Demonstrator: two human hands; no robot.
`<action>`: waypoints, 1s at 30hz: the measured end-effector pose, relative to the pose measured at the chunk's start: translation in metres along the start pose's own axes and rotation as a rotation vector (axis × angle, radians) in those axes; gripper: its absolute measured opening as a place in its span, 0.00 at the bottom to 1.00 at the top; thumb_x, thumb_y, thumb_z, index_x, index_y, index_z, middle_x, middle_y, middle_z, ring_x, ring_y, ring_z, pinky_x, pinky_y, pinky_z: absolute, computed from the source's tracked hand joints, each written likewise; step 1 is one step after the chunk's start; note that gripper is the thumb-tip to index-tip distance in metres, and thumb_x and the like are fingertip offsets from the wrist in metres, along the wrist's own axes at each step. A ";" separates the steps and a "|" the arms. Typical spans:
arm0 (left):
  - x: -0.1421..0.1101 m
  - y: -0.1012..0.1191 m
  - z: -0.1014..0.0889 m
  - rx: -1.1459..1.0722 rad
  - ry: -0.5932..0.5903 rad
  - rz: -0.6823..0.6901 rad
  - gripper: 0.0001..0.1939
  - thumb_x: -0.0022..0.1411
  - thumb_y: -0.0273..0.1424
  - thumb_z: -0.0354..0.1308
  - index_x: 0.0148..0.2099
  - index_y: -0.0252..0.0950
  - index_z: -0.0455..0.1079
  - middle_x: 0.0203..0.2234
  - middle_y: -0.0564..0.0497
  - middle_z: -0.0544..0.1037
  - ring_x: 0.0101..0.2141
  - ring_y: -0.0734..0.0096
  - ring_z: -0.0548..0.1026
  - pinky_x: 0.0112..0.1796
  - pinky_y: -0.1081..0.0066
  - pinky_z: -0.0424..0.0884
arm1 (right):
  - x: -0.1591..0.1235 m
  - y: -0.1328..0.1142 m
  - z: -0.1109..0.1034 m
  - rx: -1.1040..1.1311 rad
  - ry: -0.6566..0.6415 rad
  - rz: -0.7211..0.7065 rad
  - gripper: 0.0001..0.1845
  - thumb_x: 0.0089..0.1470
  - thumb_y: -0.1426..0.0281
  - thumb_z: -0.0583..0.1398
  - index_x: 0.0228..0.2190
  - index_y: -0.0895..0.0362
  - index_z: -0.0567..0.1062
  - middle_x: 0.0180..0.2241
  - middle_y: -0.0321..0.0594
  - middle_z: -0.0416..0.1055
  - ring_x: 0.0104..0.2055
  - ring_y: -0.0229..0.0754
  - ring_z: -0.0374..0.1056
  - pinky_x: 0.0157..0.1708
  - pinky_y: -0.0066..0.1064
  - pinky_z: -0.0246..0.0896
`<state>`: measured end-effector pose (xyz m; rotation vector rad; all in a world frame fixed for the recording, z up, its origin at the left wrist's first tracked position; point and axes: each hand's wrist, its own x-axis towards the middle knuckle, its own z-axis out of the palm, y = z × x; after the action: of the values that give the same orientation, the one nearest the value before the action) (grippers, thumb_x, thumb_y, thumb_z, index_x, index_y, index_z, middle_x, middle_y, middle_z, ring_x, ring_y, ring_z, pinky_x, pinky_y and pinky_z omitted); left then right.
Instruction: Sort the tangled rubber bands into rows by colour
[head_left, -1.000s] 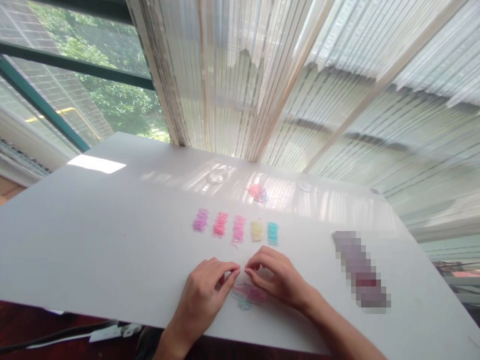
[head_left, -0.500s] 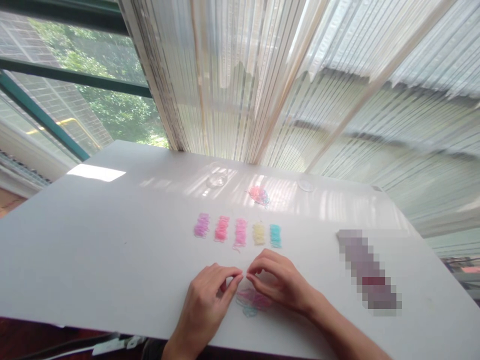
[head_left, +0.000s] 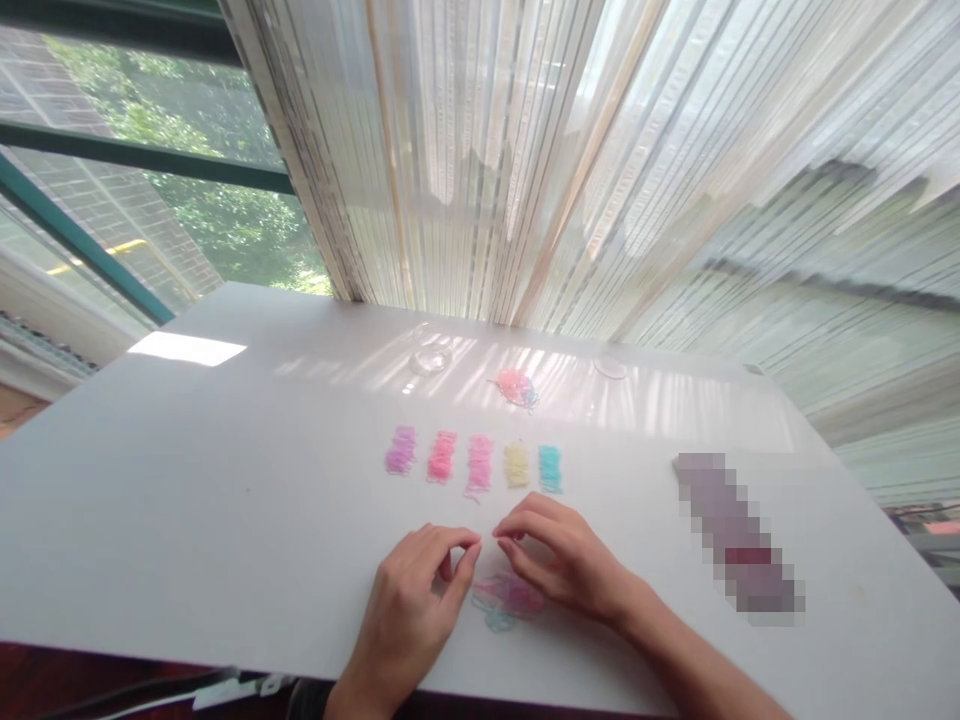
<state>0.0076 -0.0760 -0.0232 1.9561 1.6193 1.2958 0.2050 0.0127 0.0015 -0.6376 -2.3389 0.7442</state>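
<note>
My left hand [head_left: 412, 600] and my right hand [head_left: 562, 560] hover over the near part of the table, fingertips facing each other across a small gap. Each pinches thumb to forefinger; whatever they hold, if anything, is too small to make out. Below them lies a loose pile of pink, purple and pale-blue thin loops [head_left: 506, 597], like small elastic bands, partly hidden by my right hand. Beyond my hands runs a row of neat stacks of similar loops: purple [head_left: 401, 450], coral [head_left: 442, 457], pink [head_left: 479, 465], yellow [head_left: 517, 467] and turquoise [head_left: 550, 468].
Behind the row sits a mixed coral and blue pile of loops [head_left: 516, 387]. A clear round container [head_left: 431, 360] stands at back left, a clear disc [head_left: 610, 368] at back right. A pixelated long object [head_left: 739, 540] lies on the white table [head_left: 187, 520]. A striped curtain hangs behind.
My fingertips have drawn slightly apart, widening the gap between the two hands. The stacks and piles look unchanged; the view has shifted a little.
</note>
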 end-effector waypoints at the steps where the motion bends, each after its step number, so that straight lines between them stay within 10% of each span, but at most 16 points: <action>1: 0.000 0.000 0.000 0.004 -0.003 -0.003 0.04 0.72 0.30 0.57 0.44 0.39 0.74 0.28 0.53 0.78 0.25 0.70 0.73 0.31 0.70 0.72 | 0.000 0.000 0.000 -0.003 0.006 -0.001 0.06 0.65 0.73 0.58 0.39 0.54 0.76 0.32 0.39 0.74 0.33 0.40 0.71 0.34 0.29 0.67; 30: -0.001 0.001 -0.002 -0.006 -0.076 -0.020 0.04 0.72 0.29 0.58 0.43 0.40 0.73 0.30 0.54 0.79 0.26 0.71 0.73 0.32 0.71 0.70 | -0.004 0.003 0.005 0.012 0.005 -0.041 0.04 0.63 0.74 0.61 0.38 0.56 0.77 0.32 0.39 0.74 0.33 0.38 0.69 0.33 0.27 0.65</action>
<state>0.0067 -0.0783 -0.0219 1.9563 1.5928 1.2020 0.2052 0.0103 -0.0052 -0.5836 -2.3340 0.7365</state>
